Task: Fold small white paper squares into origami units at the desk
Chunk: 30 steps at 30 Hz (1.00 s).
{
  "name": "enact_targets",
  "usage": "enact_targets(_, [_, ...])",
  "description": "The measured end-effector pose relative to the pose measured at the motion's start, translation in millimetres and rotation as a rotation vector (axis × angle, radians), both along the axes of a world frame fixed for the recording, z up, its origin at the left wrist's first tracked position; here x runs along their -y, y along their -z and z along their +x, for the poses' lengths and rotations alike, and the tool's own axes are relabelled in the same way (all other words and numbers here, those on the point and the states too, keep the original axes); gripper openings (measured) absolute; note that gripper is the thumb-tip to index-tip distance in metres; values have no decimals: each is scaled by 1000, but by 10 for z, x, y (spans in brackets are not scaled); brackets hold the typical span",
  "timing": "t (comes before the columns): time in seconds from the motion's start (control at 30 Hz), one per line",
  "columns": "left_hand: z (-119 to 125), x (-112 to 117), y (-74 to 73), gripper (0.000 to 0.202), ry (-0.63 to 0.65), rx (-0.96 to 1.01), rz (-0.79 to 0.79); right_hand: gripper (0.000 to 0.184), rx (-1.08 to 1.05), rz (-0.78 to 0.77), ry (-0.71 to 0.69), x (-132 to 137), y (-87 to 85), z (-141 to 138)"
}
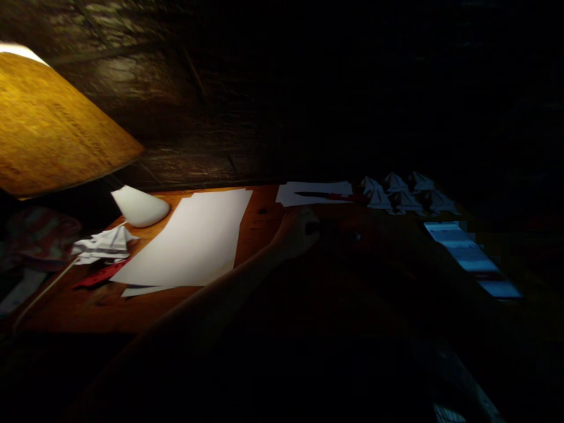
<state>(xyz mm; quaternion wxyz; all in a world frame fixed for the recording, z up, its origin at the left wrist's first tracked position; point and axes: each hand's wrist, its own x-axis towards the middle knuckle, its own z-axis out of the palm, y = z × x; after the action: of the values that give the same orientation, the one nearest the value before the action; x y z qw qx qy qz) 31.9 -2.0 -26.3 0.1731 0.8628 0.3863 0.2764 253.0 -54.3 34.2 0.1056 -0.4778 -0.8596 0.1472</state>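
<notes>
My left hand is over the middle of the wooden table, its fingers curled closed. A small dark shape shows at the fingertips, too dim to name. Close by on the right, my right hand is almost lost in shadow; its fingers cannot be made out. A faint glint shows between the two hands. Beyond them lie small white paper sheets with a dark-bladed, red-handled knife across them. Several folded paper pieces stand in rows to the right of the knife.
Large white sheets lie left of my hands. Farther left are a lamp with a yellow shade and white base, a crumpled striped paper and a red object. A lit phone lies right.
</notes>
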Motion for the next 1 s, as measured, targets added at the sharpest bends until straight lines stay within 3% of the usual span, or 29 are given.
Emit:
enact_targets(0.1, [11,-6,-6,15,-21,32,-10,3,28,-18,-14,18,-13,9])
enact_targets(0.27, [35,-5,-47,17,-64,182,-181,33,42,-61,-10,67,20,58])
enact_targets(0.33, [43,3,-67,15,-63,204,-230,36,39,-67,-10,72,24,63])
enact_targets(0.57, [48,6,-57,18,-47,223,-296,36,43,-73,-32,77,-41,27])
enact_targets(0.7, [41,-6,-38,20,-50,222,-325,22,52,-55,-43,68,-90,-2])
enact_targets(1.0, [59,2,-84,27,-67,203,-356,20,216,-35,-112,19,-146,-61])
